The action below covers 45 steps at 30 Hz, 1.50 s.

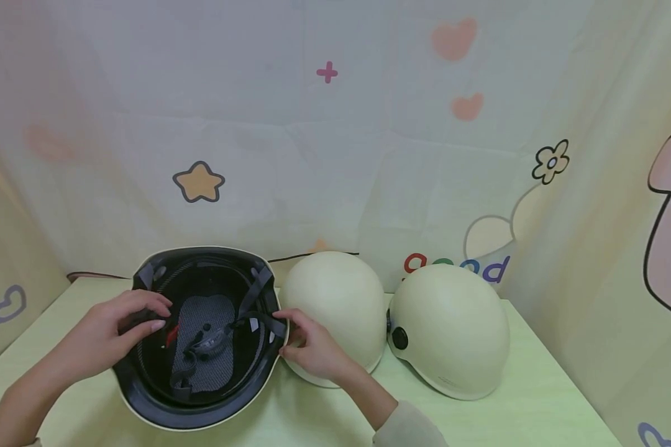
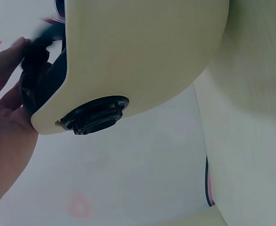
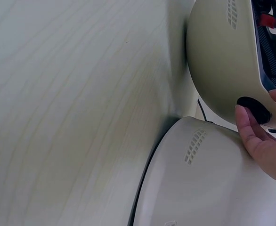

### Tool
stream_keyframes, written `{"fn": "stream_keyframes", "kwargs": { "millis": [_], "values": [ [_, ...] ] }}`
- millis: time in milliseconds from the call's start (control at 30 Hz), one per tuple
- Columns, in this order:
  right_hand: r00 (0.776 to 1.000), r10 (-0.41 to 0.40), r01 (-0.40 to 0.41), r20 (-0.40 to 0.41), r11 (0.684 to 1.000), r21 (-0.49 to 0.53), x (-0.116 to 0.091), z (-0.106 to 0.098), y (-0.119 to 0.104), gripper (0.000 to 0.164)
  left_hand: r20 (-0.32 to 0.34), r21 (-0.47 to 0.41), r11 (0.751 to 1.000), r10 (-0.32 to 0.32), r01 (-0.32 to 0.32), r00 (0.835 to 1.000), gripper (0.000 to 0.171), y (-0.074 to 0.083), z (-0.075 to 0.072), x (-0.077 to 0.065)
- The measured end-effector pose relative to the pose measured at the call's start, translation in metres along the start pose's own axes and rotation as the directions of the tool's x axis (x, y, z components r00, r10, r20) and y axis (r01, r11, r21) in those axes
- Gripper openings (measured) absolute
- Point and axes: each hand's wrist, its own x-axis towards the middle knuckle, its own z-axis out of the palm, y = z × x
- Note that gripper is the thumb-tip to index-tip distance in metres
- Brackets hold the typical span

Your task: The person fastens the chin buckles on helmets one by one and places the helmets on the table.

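A cream helmet (image 1: 187, 421) is tipped with its opening toward me, showing a black lining and grey mesh pad (image 1: 204, 310). My left hand (image 1: 109, 335) is at its left rim, thumb and fingers pinching the black chin strap (image 2: 36, 54), which is blurred in the left wrist view. Close to those fingertips is a red buckle piece (image 1: 172, 335). On the opposite side my right hand (image 1: 315, 347) grips the rim, one finger against the round black disc (image 3: 254, 109) on the shell. Another strap (image 1: 254, 288) runs down inside the right rim.
Right beside the held helmet stands a second cream helmet (image 1: 332, 310), dome up. A third helmet (image 1: 453, 329) with a black side disc (image 1: 399, 338) is further right. All are at a pale wood-grain table (image 1: 542, 397), with a printed curtain (image 1: 268, 155) behind.
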Motion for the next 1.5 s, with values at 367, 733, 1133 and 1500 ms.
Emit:
{"fn": "stream_keyframes", "kwargs": {
  "millis": [367,733,1133,1500],
  "values": [
    [1.0,0.026,-0.026,0.0,1.0,-0.006,-0.001,0.0,0.002,0.051,-0.038,0.132,0.991,-0.032,0.037,0.999,0.043,0.003,-0.001,0.001],
    [1.0,0.009,-0.009,-0.006,1.0,-0.008,-0.004,0.0,-0.005,0.05,-0.081,0.17,0.985,0.008,0.006,0.997,0.046,0.006,-0.003,0.001],
    [1.0,0.008,-0.008,-0.011,1.0,0.014,-0.003,0.001,0.003,0.051,-0.064,0.175,0.983,-0.044,0.054,0.997,0.042,0.009,-0.008,0.005],
    [1.0,0.01,-0.01,0.004,0.999,0.032,-0.004,-0.001,0.001,0.051,-0.143,0.161,0.984,-0.056,0.079,0.988,0.046,0.011,-0.009,0.0]
  ]
}}
